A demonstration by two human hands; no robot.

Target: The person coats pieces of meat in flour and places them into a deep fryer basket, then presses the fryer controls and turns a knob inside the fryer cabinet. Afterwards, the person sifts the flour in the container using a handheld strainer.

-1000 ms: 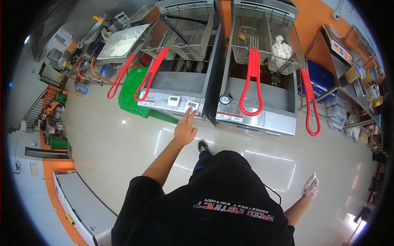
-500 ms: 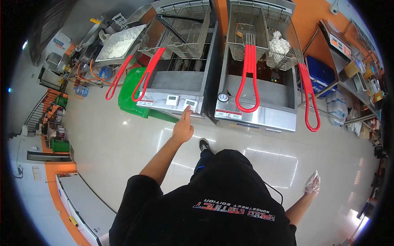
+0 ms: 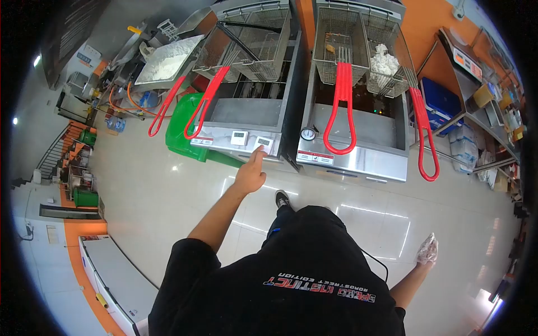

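Note:
My left hand (image 3: 250, 175) reaches to the left fryer's front, with fingertips at the lower edge of the right-hand white timer (image 3: 263, 143); its fingers are extended and hold nothing. A second white timer (image 3: 239, 138) is beside it. Off to the right, my right hand (image 3: 427, 250) hangs low in a clear plastic glove, its fingers drawn together; whether anything is inside them is hidden. White floured pieces (image 3: 384, 60) lie in the rightmost wire basket (image 3: 401, 84). The neighbouring basket (image 3: 336, 73) has a small brown piece in it. Black tongs (image 3: 238, 40) rest across the left fryer's baskets.
Red basket handles (image 3: 341, 115) stick out over both fryer fronts. A green bin (image 3: 180, 126) stands below the left fryer, near a tray of white flour (image 3: 168, 66). At the right are a metal shelf (image 3: 476, 106) and a blue cooler (image 3: 440, 103).
The fingers of my left hand have come closer together at the right-hand timer. My right hand stays out at the side. The view has shifted slightly.

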